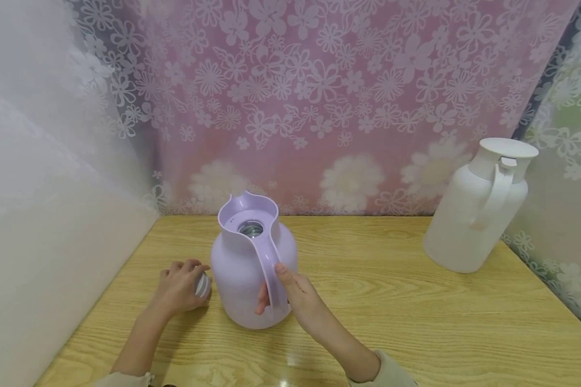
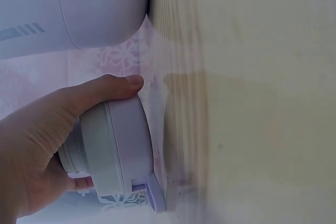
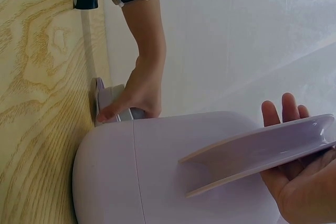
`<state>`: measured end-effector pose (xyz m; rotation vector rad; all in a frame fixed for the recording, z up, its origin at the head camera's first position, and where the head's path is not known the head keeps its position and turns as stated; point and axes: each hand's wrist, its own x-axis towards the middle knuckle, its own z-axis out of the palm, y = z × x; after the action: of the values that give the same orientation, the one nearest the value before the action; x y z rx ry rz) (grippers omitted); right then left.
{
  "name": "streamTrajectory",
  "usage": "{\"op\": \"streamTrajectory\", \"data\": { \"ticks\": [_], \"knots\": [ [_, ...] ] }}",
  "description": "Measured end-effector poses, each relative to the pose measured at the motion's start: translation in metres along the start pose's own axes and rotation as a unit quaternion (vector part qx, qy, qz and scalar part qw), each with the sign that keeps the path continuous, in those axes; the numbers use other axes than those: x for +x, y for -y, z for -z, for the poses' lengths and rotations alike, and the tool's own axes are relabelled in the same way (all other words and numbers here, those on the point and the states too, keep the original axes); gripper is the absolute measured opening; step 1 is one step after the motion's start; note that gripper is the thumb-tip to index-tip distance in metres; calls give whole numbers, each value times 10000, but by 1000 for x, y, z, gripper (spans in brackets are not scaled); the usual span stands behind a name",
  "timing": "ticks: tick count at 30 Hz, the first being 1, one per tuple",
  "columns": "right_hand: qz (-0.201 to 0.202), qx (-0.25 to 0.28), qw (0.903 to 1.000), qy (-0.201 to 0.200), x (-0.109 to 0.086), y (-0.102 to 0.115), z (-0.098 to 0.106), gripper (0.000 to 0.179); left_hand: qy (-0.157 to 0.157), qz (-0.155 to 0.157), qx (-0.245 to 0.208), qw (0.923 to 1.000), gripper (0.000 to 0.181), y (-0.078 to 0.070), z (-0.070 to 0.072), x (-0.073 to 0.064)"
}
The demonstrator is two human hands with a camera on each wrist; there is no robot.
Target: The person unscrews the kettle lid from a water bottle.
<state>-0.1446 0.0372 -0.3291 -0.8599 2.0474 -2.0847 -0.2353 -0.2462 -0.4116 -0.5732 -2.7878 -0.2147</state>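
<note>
A lilac thermos jug [image 1: 237, 269] stands upright on the wooden table, its mouth [image 1: 250, 229] uncovered. My right hand [image 1: 302, 301] grips the jug's handle [image 1: 269, 263], thumb on the upper side and fingers passing behind it. In the right wrist view the fingers [image 3: 290, 107] show beyond the handle's edge. Left of the jug, my left hand [image 1: 181, 286] holds a lilac and grey stopper lid [image 2: 118, 148], thumb and fingers on opposite sides. The lid is on its head, top towards the table and close to its surface, with a small loop [image 2: 156, 193] at its edge.
A white thermos jug [image 1: 474, 215] with a flat lid stands at the right rear of the wooden table [image 1: 368, 279]. A floral curtain [image 1: 319, 107] hangs behind. A pale wall or sheet [image 1: 43, 188] borders the left side.
</note>
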Motion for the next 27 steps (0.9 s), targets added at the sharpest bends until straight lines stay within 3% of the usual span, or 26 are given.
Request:
{"op": "streamTrajectory", "data": {
  "ticks": [10, 27],
  "knots": [
    [-19, 62, 10000, -4, 0, 0, -2, 61, 339, 17, 74, 9994, 66, 0, -2, -1],
    [-78, -23, 10000, 2, 0, 2, 0, 62, 406, 225, -43, 9989, 59, -5, -2, 6]
  ]
}}
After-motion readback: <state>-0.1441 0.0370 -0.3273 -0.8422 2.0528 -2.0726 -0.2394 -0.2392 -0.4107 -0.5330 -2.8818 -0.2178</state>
